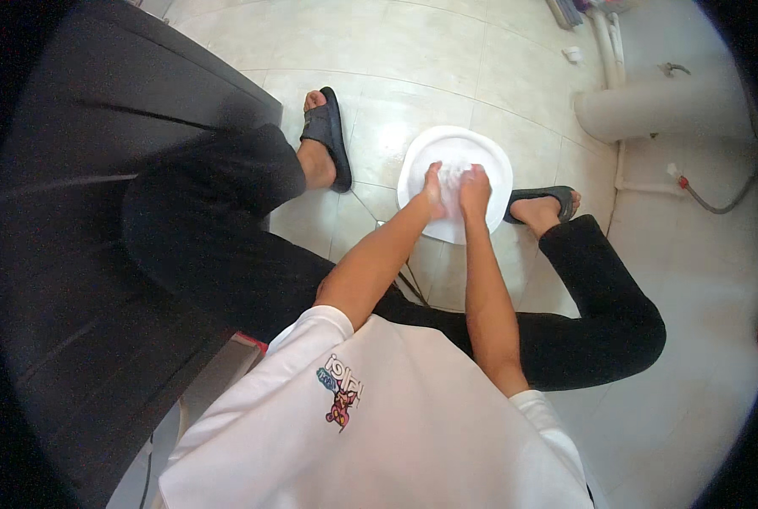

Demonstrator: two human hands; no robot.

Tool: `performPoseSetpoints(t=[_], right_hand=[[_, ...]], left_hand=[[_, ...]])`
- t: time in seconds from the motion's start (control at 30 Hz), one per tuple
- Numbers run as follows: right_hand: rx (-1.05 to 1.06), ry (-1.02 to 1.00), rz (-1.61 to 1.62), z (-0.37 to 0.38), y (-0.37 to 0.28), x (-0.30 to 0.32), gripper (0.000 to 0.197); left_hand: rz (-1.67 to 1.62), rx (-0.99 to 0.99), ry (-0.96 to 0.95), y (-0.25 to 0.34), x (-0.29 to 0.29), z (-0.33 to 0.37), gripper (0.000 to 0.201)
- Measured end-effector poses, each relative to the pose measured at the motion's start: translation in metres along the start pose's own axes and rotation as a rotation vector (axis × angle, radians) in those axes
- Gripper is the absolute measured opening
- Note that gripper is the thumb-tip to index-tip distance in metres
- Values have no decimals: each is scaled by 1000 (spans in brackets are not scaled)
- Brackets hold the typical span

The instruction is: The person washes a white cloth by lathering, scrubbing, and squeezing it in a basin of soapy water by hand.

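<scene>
A round white basin (pixel 415 153) stands on the floor between my feet. Both my arms reach down into it. On its left side my left hand (pixel 433 193) is curled, thumb uppermost, and its other fingers are largely hidden. My right hand (pixel 475 188) is closed like a fist on the right side, level with the left. Between the hands lies a whitish, crumpled patch (pixel 453 176); whether it is wet cloth or suds is too blurred to tell. What each hand grips cannot be made out.
Dark slippers (pixel 338 140) are on my feet, either side of the basin. A dark cabinet (pixel 184 68) runs along the left. Against the right wall are a thick white pipe (pixel 659 110) and a grey hose (pixel 731 204) with a red fitting. Pale tiles (pixel 421 51) cover the floor.
</scene>
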State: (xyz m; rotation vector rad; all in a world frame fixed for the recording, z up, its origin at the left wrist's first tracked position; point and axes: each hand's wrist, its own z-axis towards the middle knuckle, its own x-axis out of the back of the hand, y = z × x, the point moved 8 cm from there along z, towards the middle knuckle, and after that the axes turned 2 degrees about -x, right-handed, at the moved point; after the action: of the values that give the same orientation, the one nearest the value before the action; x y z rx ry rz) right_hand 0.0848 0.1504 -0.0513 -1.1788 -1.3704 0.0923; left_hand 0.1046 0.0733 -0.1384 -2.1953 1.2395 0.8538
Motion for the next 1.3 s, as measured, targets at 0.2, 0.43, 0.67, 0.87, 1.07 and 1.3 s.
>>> performPoseSetpoints(t=[0.2, 0.43, 0.67, 0.87, 1.07, 1.3], right_hand=[[252, -261, 178, -39, -75, -17, 29], [85, -55, -57, -35, -75, -4, 37], [-19, 291, -92, -8, -17, 30, 31], [-165, 153, 52, -35, -42, 23, 33], [160, 16, -64, -67, -100, 14, 33], [-145, 261, -62, -1, -37, 39, 34]], left_hand=[[39, 57, -113, 18, -9, -5, 63], [129, -101, -239, 22, 13, 28, 55], [265, -209, 10, 8, -43, -15, 36], [301, -193, 81, 26, -38, -24, 43], [142, -37, -105, 27, -24, -18, 40], [427, -336, 210, 21, -31, -30, 37]])
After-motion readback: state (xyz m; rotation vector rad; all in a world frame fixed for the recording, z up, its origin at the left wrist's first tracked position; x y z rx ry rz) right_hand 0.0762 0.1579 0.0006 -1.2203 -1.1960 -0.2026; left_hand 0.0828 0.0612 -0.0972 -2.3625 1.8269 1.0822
